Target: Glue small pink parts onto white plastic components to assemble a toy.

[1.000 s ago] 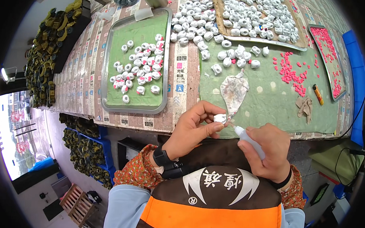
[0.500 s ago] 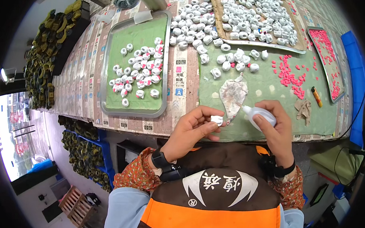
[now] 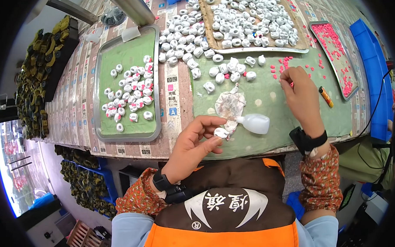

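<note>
My left hand (image 3: 197, 143) pinches a small white moulded piece (image 3: 221, 132) between thumb and fingers, above the near edge of the green mat (image 3: 271, 139). Beside it, a translucent squeeze bottle (image 3: 256, 124) lies on its side, its nozzle over a stained white cloth (image 3: 230, 105). Farther right, my right hand (image 3: 301, 90) is down at the scattered small pink pieces (image 3: 283, 65) with its fingers bent together. A spot of pink shows by those fingertips, but what they grip is hidden. Several loose white pieces (image 3: 232, 68) sit beyond the cloth.
At left is a green-lined tray (image 3: 116, 68) of white pieces with pink parts. A brown tray (image 3: 205, 19) heaped with white pieces stands at the back, a narrow tray (image 3: 339, 58) of pink pieces at right. An orange-yellow tube (image 3: 326, 97) and a steel flask (image 3: 132, 8) stand out.
My right hand has let go of the squeeze bottle, which now lies by the cloth, and has moved away to the pink pieces. My left hand still holds the white piece, now turned.
</note>
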Tool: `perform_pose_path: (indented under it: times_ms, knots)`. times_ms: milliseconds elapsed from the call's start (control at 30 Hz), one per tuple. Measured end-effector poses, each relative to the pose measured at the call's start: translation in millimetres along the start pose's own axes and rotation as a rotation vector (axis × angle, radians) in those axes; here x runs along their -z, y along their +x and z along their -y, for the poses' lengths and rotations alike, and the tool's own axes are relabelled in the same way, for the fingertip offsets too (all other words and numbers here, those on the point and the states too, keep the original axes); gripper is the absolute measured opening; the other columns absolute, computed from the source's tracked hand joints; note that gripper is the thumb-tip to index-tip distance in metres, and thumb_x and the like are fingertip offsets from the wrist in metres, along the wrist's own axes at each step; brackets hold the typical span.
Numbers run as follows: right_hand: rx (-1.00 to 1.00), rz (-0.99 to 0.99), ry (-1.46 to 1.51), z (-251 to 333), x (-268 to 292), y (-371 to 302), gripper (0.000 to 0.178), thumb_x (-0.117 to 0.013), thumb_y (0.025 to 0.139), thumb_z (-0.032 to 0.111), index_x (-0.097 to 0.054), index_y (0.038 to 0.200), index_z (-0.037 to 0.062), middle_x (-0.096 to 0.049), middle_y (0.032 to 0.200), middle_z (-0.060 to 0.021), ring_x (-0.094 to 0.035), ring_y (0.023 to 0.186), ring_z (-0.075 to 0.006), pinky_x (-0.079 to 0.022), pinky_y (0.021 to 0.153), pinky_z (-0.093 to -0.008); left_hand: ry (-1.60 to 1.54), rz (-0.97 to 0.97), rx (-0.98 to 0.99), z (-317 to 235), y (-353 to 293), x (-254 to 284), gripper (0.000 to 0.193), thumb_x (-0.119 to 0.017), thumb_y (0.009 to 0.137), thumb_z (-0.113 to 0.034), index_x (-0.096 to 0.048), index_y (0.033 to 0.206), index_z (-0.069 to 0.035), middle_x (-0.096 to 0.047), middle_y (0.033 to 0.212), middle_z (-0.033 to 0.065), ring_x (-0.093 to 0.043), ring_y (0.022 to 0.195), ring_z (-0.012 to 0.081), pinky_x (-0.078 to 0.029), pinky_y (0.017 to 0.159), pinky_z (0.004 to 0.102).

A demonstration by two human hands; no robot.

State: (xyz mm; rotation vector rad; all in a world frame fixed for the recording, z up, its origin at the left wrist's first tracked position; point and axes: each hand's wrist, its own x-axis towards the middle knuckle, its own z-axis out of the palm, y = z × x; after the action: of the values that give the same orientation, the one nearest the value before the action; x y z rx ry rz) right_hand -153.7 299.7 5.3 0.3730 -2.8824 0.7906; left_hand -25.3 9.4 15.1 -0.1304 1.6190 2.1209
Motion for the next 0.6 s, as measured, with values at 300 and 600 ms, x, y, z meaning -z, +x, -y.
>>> perform_pose_path:
  times_ms: [300, 600]
  knots:
    - [0.101, 0.017, -0.306, -3, -32, 20, 0.010, -0.064, 0.089, 0.009, -0.058, 0.094, 0.0024, -0.062, 0.092, -0.0163, -0.065, 0.087, -0.0393, -0.052, 0.072, -0.0489, -0.031, -0.016, 0.020, 5, 5, 5, 0.034, -0.060, 0.103, -0.012, -0.056, 0.136, -0.002, -0.063, 0.116, 0.0067, -0.063, 0.103, 0.0131, -0.060, 0.088, 0.0322]
    - [-0.016, 0.234, 0.389, 33, -8, 1, 0.012, -0.064, 0.086, 0.004, -0.058, 0.097, 0.0028, -0.060, 0.084, -0.0072, -0.060, 0.074, -0.0188, -0.048, 0.065, -0.0326, -0.141, -0.079, 0.014, 10, 8, 2, 0.035, -0.061, 0.103, -0.012, -0.055, 0.136, -0.003, -0.065, 0.117, 0.0088, -0.064, 0.101, 0.0143, -0.061, 0.087, 0.0328]
